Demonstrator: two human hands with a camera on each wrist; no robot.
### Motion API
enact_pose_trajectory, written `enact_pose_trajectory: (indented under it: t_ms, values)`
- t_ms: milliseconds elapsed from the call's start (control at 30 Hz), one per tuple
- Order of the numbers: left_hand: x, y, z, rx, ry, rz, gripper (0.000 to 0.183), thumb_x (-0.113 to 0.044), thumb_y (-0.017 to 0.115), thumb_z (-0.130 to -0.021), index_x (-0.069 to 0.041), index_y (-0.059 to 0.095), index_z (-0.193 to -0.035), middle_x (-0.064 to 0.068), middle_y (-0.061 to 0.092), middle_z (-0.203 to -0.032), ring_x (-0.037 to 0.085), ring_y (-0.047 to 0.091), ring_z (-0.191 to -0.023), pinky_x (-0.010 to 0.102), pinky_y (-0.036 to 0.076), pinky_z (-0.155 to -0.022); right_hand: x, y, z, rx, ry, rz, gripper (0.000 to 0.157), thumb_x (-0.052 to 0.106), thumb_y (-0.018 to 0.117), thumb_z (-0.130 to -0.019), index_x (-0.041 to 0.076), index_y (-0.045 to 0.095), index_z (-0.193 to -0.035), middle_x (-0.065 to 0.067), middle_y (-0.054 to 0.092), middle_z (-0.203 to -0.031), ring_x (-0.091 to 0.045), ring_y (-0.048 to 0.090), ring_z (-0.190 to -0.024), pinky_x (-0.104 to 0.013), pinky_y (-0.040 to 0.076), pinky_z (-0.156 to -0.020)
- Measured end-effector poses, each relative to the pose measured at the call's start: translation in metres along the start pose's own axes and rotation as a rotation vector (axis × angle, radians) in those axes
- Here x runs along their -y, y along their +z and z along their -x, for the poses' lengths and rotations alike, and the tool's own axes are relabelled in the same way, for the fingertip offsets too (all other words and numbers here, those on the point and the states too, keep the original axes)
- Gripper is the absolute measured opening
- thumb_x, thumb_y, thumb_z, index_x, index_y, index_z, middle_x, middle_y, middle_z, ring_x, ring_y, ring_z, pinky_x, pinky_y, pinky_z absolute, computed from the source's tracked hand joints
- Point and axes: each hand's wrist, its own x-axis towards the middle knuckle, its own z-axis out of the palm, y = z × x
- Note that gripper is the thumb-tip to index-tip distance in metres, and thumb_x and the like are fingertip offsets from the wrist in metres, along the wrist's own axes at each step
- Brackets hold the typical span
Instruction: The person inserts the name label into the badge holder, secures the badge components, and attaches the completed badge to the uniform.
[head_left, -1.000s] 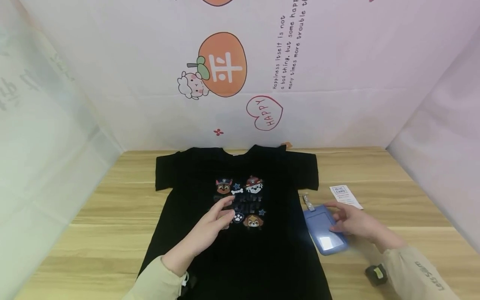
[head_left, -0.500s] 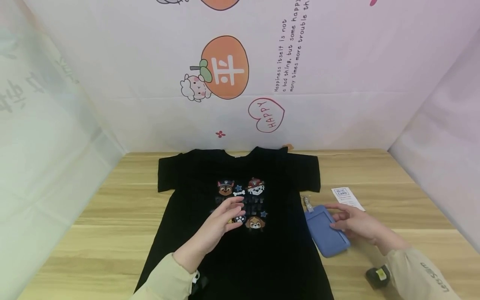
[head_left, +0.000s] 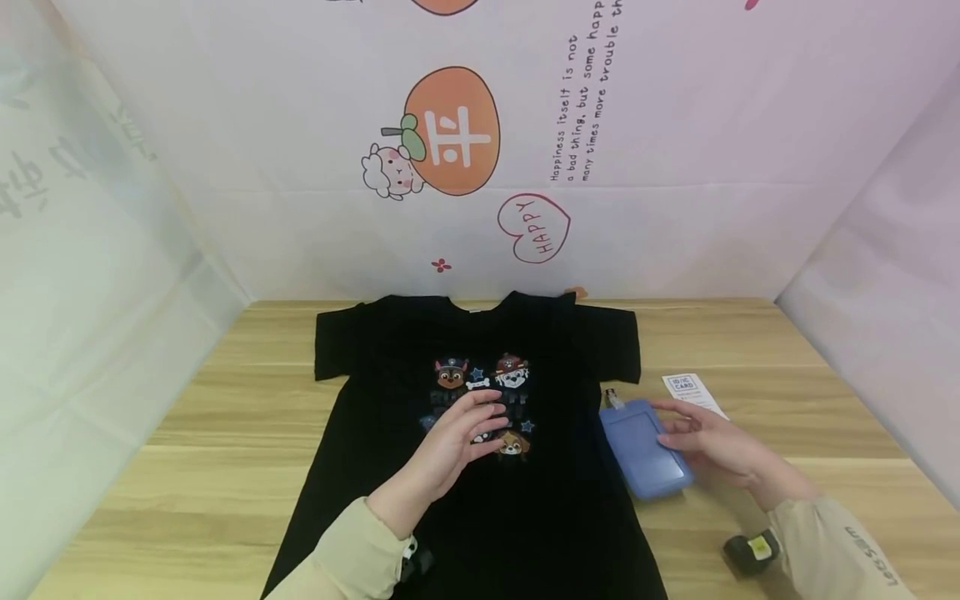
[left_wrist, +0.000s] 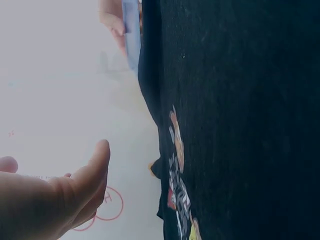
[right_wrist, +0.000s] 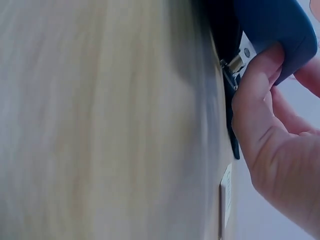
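Observation:
My right hand (head_left: 720, 443) pinches the edge of a blue badge holder (head_left: 647, 450), thumb on one side and fingers on the other, as the right wrist view also shows. The holder is lifted off the table beside a black T-shirt (head_left: 525, 517), and a metal clip (head_left: 613, 398) hangs from its top end. My left hand (head_left: 457, 437) hovers over the cartoon dog print in the middle of the shirt, fingers spread loosely and holding nothing. Laid out on the table, the shirt has its neck toward the back wall.
A white printed card (head_left: 693, 393) lies on the wooden table (head_left: 202, 433) behind my right hand. Fabric with orange prints covers the back wall (head_left: 300, 150), and pale cloth hangs at both sides. A small black device (head_left: 750, 552) sits at my right wrist.
The badge holder has risen off the table and shifted slightly left in my right hand. My left hand has drifted right across the shirt print.

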Motion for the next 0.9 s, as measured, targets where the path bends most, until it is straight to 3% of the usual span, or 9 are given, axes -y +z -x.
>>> enact_pose_trajectory:
  t_ms: [467, 900]
  values:
    - [0.003, 0.010, -0.006, -0.024, 0.013, 0.033, 0.046, -0.021, 0.041, -0.098, 0.002, 0.036, -0.137, 0.027, 0.035, -0.140, 0.041, 0.036, -0.132, 0.049, 0.037, -0.107, 0.008, 0.023, -0.007, -0.024, -0.117, -0.059, 0.042, 0.001, 0.046, -0.097, 0.033, 0.046, -0.123, 0.004, 0.062, -0.109, -0.013, 0.062, -0.094, -0.031, 0.055, -0.076]
    - [0.003, 0.021, -0.010, -0.019, 0.009, 0.024, 0.046, -0.022, 0.042, -0.099, 0.002, 0.036, -0.138, 0.027, 0.037, -0.141, 0.039, 0.038, -0.131, 0.046, 0.040, -0.105, 0.010, 0.046, -0.011, -0.155, -0.173, -0.183, 0.041, 0.000, 0.047, -0.096, 0.031, 0.044, -0.122, 0.003, 0.063, -0.102, -0.012, 0.065, -0.088, -0.029, 0.056, -0.074]
